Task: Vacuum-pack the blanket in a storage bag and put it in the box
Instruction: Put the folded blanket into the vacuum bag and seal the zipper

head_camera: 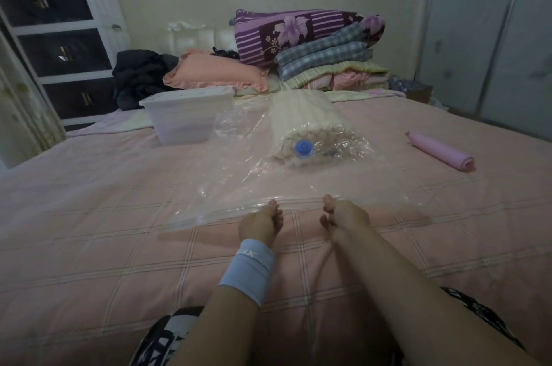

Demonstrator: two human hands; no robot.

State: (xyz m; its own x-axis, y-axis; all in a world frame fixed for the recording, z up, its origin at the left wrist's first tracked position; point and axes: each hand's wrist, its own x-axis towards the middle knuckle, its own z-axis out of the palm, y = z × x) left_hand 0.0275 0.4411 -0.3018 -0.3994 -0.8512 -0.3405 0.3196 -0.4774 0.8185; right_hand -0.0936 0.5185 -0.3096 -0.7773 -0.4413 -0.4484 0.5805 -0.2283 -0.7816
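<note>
Left hand and right hand each pinching the near edge of the clear storage bag, rolled blanket inside it on the bed, lidded box just beside the bag's far left

I count 2 hands, the left hand and the right hand, and 1 wristband. On my feed there is 1 storage bag, 1 rolled blanket, 1 blue valve, 1 lidded box, 1 pink roll and 1 peach pillow. I also see 1 drawer unit with 3 drawers, and 1 bedding stack of at least 3 folded pieces.
</note>
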